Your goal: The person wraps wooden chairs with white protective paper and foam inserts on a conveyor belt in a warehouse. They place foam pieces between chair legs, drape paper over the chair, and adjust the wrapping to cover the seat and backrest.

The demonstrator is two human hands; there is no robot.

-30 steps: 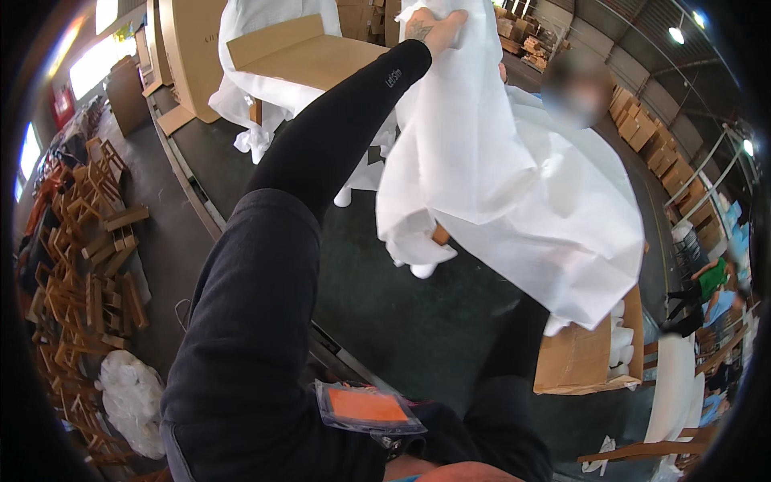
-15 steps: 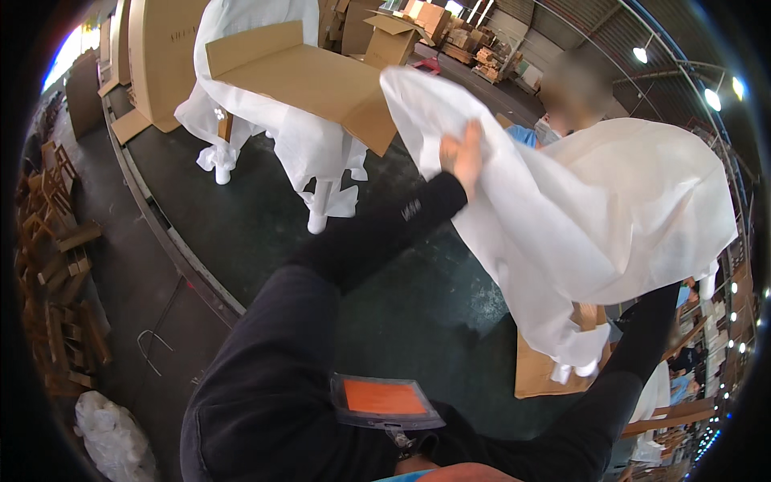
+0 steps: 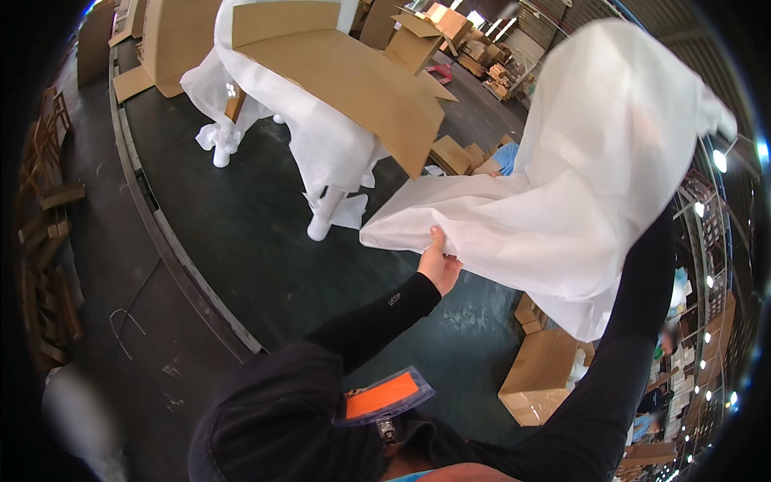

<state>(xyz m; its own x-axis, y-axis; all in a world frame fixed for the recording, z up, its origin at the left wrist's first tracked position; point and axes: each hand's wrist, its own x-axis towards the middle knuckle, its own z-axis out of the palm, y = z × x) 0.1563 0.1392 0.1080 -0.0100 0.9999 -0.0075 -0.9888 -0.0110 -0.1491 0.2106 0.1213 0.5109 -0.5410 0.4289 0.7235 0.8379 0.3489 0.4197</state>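
A chair-shaped piece of furniture wrapped in white foam sheet [image 3: 562, 193] is held up in front of me, tilted, over the dark surface [image 3: 385, 305]. My left hand [image 3: 440, 267] grips its lower edge near the left end, thumb up on the front. My right arm rises along the right side of the bundle, and the hand itself is hidden behind the sheet. To the left stands a second white-wrapped piece of furniture [image 3: 325, 149] on padded legs, with a bent cardboard sheet [image 3: 345, 76] lying over its top.
An open cardboard box [image 3: 538, 377] stands below the raised bundle. A raised edge [image 3: 189, 273] borders the dark surface on the left, with wooden frames [image 3: 48, 233] beyond. Large cardboard [image 3: 181, 48] stands at the upper left. A blue-clothed person [image 3: 505, 157] is mostly hidden behind the bundle.
The wrapped bundle has been raised on the right and turned, its left end dropping. My left hand has moved down with it. The box below has come more into view.
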